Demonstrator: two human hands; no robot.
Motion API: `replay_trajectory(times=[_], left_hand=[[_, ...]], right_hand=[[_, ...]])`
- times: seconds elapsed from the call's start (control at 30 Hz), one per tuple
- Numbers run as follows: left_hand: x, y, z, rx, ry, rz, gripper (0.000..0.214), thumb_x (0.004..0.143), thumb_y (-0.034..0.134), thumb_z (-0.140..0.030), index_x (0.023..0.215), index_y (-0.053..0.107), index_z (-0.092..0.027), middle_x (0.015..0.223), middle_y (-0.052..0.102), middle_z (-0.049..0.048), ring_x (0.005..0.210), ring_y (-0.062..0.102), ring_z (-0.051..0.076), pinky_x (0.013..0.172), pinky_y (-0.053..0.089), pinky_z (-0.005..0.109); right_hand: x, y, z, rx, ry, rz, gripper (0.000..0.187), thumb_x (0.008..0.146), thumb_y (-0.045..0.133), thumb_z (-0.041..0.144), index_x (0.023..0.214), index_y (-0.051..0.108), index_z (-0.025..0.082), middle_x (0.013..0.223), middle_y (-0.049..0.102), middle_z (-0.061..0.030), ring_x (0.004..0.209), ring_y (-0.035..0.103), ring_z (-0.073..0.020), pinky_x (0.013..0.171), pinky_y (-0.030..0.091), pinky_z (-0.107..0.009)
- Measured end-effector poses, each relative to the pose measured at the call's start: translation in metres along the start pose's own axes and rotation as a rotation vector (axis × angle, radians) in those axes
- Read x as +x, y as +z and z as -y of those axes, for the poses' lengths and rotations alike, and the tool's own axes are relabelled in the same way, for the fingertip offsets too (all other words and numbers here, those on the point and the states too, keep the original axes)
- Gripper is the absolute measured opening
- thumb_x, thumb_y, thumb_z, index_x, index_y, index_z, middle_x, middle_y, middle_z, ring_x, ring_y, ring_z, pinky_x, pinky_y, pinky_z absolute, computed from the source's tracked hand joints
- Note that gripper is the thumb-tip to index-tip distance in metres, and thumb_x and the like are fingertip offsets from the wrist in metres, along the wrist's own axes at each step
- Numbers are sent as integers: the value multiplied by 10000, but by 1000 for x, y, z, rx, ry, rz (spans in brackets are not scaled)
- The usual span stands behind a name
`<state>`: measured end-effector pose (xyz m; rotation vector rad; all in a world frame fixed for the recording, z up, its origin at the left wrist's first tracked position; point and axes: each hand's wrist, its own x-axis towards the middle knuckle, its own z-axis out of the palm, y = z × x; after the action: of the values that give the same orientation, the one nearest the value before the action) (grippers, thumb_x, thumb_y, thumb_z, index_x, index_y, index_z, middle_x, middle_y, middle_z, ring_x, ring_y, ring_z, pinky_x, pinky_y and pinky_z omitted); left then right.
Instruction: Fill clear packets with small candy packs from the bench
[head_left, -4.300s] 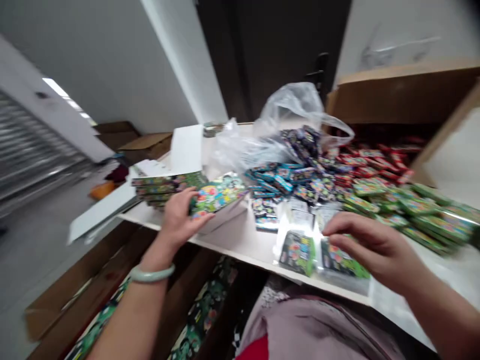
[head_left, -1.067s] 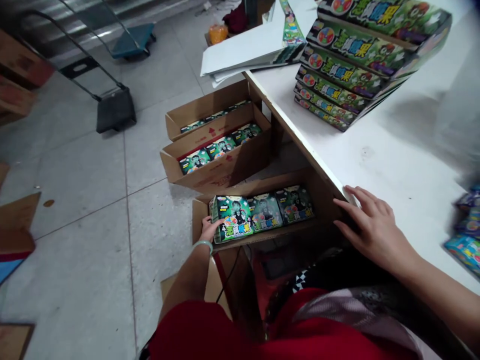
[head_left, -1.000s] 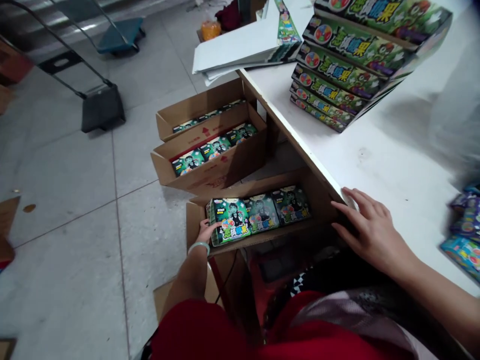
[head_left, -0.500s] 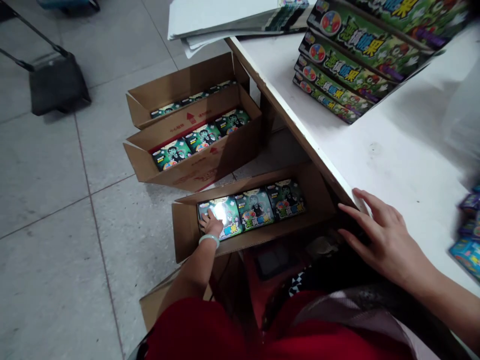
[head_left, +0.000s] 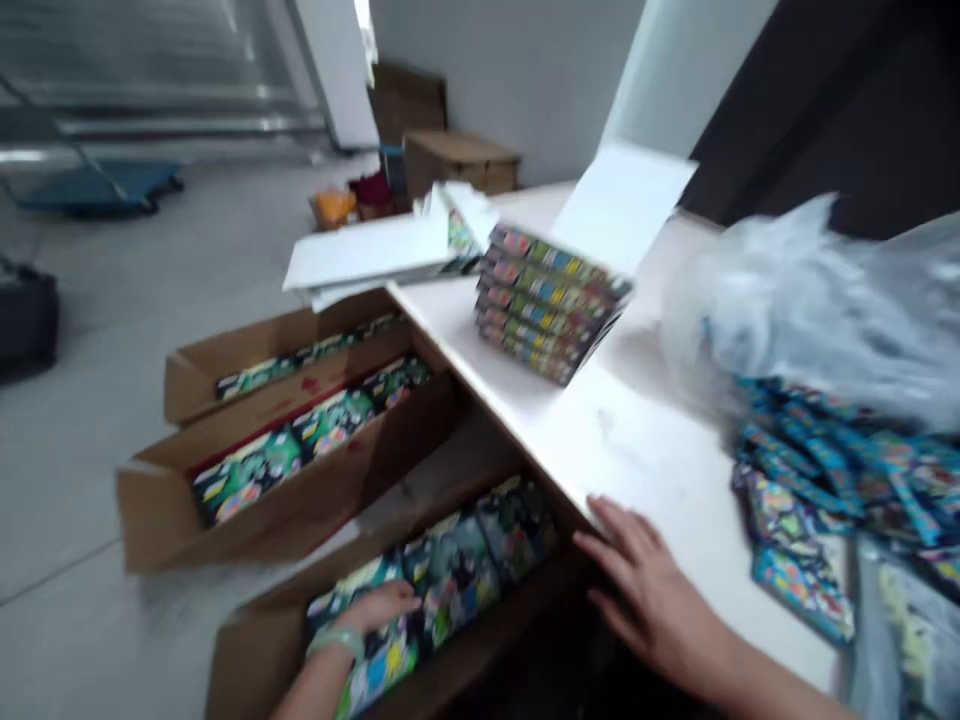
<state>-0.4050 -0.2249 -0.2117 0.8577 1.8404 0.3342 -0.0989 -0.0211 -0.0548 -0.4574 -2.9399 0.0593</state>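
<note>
My left hand (head_left: 381,606), with a pale green bangle at its wrist, reaches into the nearest open carton (head_left: 251,655). It lies over the green printed boxes (head_left: 454,570) in there, fingers stretched out and somewhat blurred, apparently gripping nothing. At the edge of the white table (head_left: 637,450), my right hand (head_left: 652,595) rests with spread fingers and holds nothing. A stack of printed display boxes (head_left: 544,305) stands on the table beyond it, the top one with a raised white lid.
Two more open cartons (head_left: 300,500) of green boxes stand on the floor farther off. White flat sheets (head_left: 367,255) overhang the table's far corner. Clear plastic bags (head_left: 825,300) and blue printed packets (head_left: 802,560) lie at the right. A blue trolley (head_left: 97,185) stands far left.
The view has tilted up and turned right, bringing in the far wall and plastic bags. My left hand has shifted inward across the boxes; my right hand stays at the table edge.
</note>
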Motion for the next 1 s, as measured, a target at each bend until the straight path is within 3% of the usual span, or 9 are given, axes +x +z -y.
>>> replay_trajectory(times=[0.13,0.2,0.3,0.37,0.43,0.57,0.73,0.83,1.0], left_hand=[[-13,-82,-131,-144,488,-2,369,877,545,-375,1214,590,-232,1083,690,38,885,666,190,837,525,315],[-36,-125,-212,-245,813,-336,413,881,529,-420,1245,559,-226,1041,684,64,856,655,193,837,520,339],[-59,-174,-330,52,1097,-807,357,855,580,-389,1172,605,-226,1126,641,88,1097,560,239,1024,393,410],[-54,-191,-390,366,1123,-770,356,772,661,-382,1083,639,-209,1209,598,106,1192,479,283,1080,305,465],[-40,-201,-430,541,1071,-630,236,676,721,-317,873,667,-200,1002,658,75,1029,556,275,1025,352,471],[-25,-223,-470,584,1063,-585,134,699,641,-296,671,582,-180,696,580,9,702,551,189,701,460,312],[-75,-236,-493,448,1160,-780,191,839,513,-373,834,524,-183,758,505,-4,735,498,162,673,406,265],[-122,-194,-482,500,1292,-795,128,863,555,-317,868,528,-192,798,513,4,746,494,155,693,403,268],[-158,-77,-417,898,1552,-642,139,869,534,-106,977,558,-189,848,592,44,789,538,177,723,446,291]], right_hand=[[12,12,-11,-86,-143,-149,401,815,599,373,1185,611,219,1288,590,-191,1161,581,-327,843,538,-444],[16,20,-16,-127,-178,-248,315,852,584,395,1133,635,264,1218,654,-128,1092,630,-282,806,548,-381],[19,33,-18,-154,-147,-400,204,917,533,320,1088,646,322,1181,685,-32,1050,651,-197,823,530,-297],[20,40,-17,-142,-118,-453,198,932,514,305,1073,651,322,1181,686,-18,1050,649,-182,851,517,-285],[21,43,-15,-107,-95,-439,198,928,522,303,1073,656,303,1208,671,-30,1075,638,-191,897,502,-296],[26,35,-11,37,-59,-267,220,915,537,274,1094,666,281,1285,622,-55,1143,606,-232,953,487,-345],[22,6,-6,343,26,21,451,853,582,421,1250,597,208,1451,445,-143,1314,431,-351,1050,389,-512],[13,-12,-5,462,58,-10,477,878,515,391,1309,536,190,1503,366,-141,1385,310,-336,1116,260,-546],[-5,-26,-5,481,-100,-104,353,881,495,320,1201,602,216,1402,499,-87,1302,408,-255,1079,302,-484]])
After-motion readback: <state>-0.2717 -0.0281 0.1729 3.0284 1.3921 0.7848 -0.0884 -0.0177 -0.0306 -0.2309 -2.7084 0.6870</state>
